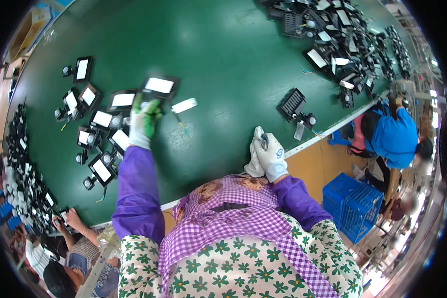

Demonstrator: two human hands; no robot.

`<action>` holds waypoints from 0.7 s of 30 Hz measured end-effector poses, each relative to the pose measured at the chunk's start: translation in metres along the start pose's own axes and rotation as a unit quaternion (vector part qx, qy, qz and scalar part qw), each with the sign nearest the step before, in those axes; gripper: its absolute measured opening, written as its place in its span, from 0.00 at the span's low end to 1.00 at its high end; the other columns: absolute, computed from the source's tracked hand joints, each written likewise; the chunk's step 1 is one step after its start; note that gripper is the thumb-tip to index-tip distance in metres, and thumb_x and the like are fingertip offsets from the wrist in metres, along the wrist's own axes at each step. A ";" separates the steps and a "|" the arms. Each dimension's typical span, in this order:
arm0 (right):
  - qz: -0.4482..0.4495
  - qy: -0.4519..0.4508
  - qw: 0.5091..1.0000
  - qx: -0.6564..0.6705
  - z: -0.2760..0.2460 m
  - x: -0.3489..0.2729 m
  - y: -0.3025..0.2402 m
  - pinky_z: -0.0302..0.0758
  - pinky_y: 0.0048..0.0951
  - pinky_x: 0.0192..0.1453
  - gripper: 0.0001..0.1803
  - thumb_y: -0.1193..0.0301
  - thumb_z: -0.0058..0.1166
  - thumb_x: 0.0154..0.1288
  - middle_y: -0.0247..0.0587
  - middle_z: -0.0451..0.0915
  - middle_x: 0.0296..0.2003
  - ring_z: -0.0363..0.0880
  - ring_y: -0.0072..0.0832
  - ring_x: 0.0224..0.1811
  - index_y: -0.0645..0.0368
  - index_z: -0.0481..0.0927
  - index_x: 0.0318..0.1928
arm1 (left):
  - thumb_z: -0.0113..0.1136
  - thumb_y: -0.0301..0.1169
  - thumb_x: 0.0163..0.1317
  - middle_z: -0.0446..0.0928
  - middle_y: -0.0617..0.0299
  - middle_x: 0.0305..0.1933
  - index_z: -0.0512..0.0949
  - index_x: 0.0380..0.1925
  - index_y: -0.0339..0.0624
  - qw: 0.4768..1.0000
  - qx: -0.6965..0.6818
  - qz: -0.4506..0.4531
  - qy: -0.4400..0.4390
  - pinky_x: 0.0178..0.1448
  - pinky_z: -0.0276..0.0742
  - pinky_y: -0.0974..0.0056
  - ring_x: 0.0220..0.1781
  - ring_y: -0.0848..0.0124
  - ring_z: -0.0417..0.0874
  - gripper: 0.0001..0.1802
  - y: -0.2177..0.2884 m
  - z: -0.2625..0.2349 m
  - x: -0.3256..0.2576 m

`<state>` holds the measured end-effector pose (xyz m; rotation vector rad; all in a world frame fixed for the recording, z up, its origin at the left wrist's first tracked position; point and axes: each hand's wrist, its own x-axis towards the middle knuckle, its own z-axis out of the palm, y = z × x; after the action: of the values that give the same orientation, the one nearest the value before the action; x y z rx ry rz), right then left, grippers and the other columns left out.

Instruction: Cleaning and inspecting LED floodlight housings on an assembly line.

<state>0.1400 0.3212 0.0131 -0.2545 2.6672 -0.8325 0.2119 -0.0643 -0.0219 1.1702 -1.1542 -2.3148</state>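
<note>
My left hand (145,119), in a white glove with green fingers, reaches over the table and is closed on a black floodlight (159,85) with a white front panel. The lamp is slightly blurred, and the exact grip is partly hidden by the fingers. A white tag (185,105) and thin wires lie at its right. Close by on the left is another floodlight (122,101). Near the table's front edge, my white-gloved right hand (270,155) is bunched around a white cloth (255,158). Beyond it rests a floodlight (292,104) with its ribbed back up.
Several floodlights with round sensors (102,119) lie on the left of the green table (218,54). A big heap of black lamps (340,44) covers the far right; another pile (27,169) lines the left edge. Blue crates (352,206) stand at right. Co-workers sit at both sides.
</note>
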 end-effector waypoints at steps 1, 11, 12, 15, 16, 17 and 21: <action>0.002 0.006 1.000 0.002 -0.006 -0.004 0.004 0.75 0.45 0.42 0.13 0.61 0.60 0.61 0.49 0.81 0.35 0.80 0.49 0.39 0.57 0.76 0.39 | 0.65 0.20 0.60 0.79 0.59 0.34 0.56 0.71 0.50 1.000 0.014 0.020 0.002 0.27 0.78 0.69 0.26 0.72 0.79 0.42 0.006 -0.022 0.015; 0.164 0.152 0.973 0.059 -0.063 -0.015 0.066 0.76 0.39 0.41 0.13 0.63 0.59 0.64 0.49 0.82 0.31 0.82 0.43 0.35 0.60 0.79 0.40 | 0.69 0.32 0.58 0.80 0.54 0.46 0.74 0.56 0.47 0.791 0.422 0.209 0.391 0.42 0.80 0.60 0.44 0.64 0.82 0.25 0.082 -0.048 0.043; 0.171 0.161 0.970 0.061 -0.062 -0.014 0.072 0.76 0.39 0.41 0.13 0.63 0.59 0.64 0.49 0.82 0.31 0.82 0.43 0.35 0.60 0.79 0.40 | 0.73 0.35 0.52 0.78 0.50 0.52 0.70 0.62 0.47 0.510 0.635 0.280 0.508 0.52 0.79 0.54 0.52 0.59 0.80 0.36 0.080 -0.001 0.022; 0.174 0.169 0.969 0.051 -0.051 -0.005 0.083 0.76 0.40 0.43 0.15 0.62 0.59 0.64 0.51 0.82 0.34 0.82 0.46 0.37 0.60 0.78 0.42 | 0.67 0.30 0.55 0.77 0.47 0.54 0.73 0.59 0.38 0.707 0.507 0.479 0.119 0.57 0.77 0.55 0.54 0.58 0.80 0.30 0.054 0.110 -0.007; 0.171 0.148 0.974 0.018 -0.051 -0.005 0.081 0.75 0.39 0.42 0.14 0.64 0.59 0.64 0.50 0.82 0.34 0.82 0.43 0.37 0.60 0.77 0.43 | 0.65 0.28 0.56 0.77 0.49 0.55 0.74 0.58 0.37 0.836 0.419 0.352 -0.050 0.57 0.77 0.57 0.53 0.61 0.80 0.27 0.030 0.167 -0.021; 0.132 0.143 0.981 -0.013 -0.051 -0.005 0.079 0.75 0.39 0.43 0.14 0.63 0.59 0.64 0.50 0.82 0.34 0.82 0.45 0.38 0.59 0.77 0.43 | 0.66 0.30 0.56 0.78 0.49 0.55 0.74 0.59 0.38 0.769 0.501 0.377 -0.121 0.57 0.76 0.59 0.52 0.60 0.80 0.28 0.006 0.210 -0.033; 0.025 0.116 0.987 -0.110 -0.033 0.004 0.076 0.76 0.44 0.48 0.20 0.61 0.60 0.62 0.48 0.80 0.40 0.80 0.47 0.45 0.58 0.77 0.50 | 0.61 0.43 0.57 0.78 0.47 0.48 0.76 0.52 0.44 0.542 0.659 0.331 -0.402 0.55 0.76 0.53 0.51 0.51 0.80 0.25 -0.069 0.353 -0.089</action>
<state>0.1188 0.3987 -0.0062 -0.1511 2.9734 -0.5834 -0.0012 0.2156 0.0941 -0.4546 -3.1331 -0.9493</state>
